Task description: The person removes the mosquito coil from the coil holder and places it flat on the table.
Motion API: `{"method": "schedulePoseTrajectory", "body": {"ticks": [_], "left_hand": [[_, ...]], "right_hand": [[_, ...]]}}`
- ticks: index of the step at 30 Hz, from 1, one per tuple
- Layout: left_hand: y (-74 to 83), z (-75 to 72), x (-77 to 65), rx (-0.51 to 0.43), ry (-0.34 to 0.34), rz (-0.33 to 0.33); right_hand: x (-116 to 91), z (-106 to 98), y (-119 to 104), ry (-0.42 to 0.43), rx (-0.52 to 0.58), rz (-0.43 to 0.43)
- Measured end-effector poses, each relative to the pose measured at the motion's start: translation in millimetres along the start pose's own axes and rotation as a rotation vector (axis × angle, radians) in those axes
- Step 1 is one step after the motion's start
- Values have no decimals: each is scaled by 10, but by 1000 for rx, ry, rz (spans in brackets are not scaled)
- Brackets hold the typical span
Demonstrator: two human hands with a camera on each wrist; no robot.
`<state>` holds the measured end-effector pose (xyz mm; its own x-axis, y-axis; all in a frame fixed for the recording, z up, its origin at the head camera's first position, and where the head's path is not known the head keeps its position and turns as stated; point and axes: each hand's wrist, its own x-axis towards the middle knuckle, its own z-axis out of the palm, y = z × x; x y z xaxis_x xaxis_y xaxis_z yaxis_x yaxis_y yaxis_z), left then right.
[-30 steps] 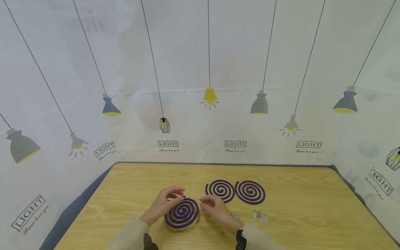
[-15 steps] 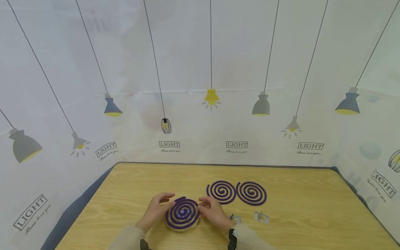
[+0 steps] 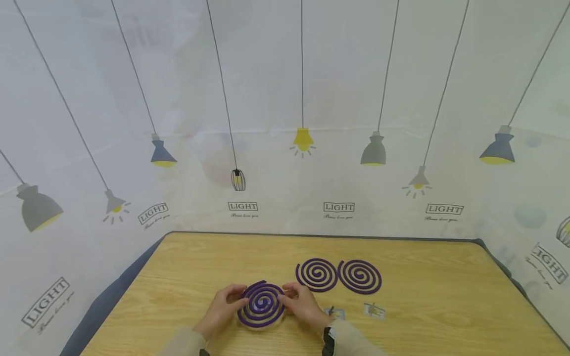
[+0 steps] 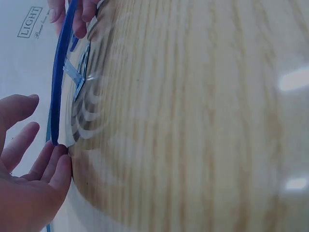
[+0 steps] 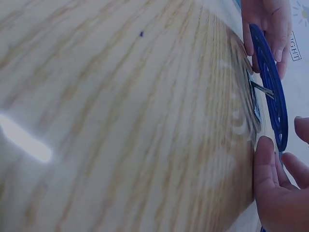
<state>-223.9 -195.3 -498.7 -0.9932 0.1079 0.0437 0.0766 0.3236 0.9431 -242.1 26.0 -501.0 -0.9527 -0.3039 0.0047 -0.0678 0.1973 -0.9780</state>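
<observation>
A purple mosquito coil (image 3: 260,316) lies level on a small metal stand (image 4: 74,75), raised a little above the table. My left hand (image 3: 221,306) is at its left edge, fingertips against the rim in the left wrist view, with other fingers spread above. On the opposite side, my right hand (image 3: 303,302) cups the edge; in the right wrist view its fingers (image 5: 264,157) reach low by the table, right at the coil's rim. Beyond the hands, two more purple coils, one (image 3: 316,287) beside another (image 3: 359,290), lie flat on the table.
Two small metal pieces lie right of my right hand, one (image 3: 336,313) close to the wrist, another (image 3: 374,311) farther right. The wooden table (image 3: 427,277) backs onto a lamp-printed curtain (image 3: 285,183). A dark speck (image 5: 141,34) marks the tabletop.
My hands have drawn in to the coil's edges from both sides; the left has come back from its far edge. The coil stays on its stand, and the two other coils have not moved.
</observation>
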Motion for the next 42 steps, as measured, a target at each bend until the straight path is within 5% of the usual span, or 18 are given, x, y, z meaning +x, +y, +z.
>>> {"method": "schedulePoseTrajectory", "body": {"ticks": [22,33,42], "left_hand": [[-64,19,-21,109,53,-61],[-38,31,-12,76,100,-94],[-25,55,3,-86,90,-154]], "right_hand": [[38,45,33,2,-40,66],[22,44,16,17,-42,57],[25,38,18,24,-45,66]]}}
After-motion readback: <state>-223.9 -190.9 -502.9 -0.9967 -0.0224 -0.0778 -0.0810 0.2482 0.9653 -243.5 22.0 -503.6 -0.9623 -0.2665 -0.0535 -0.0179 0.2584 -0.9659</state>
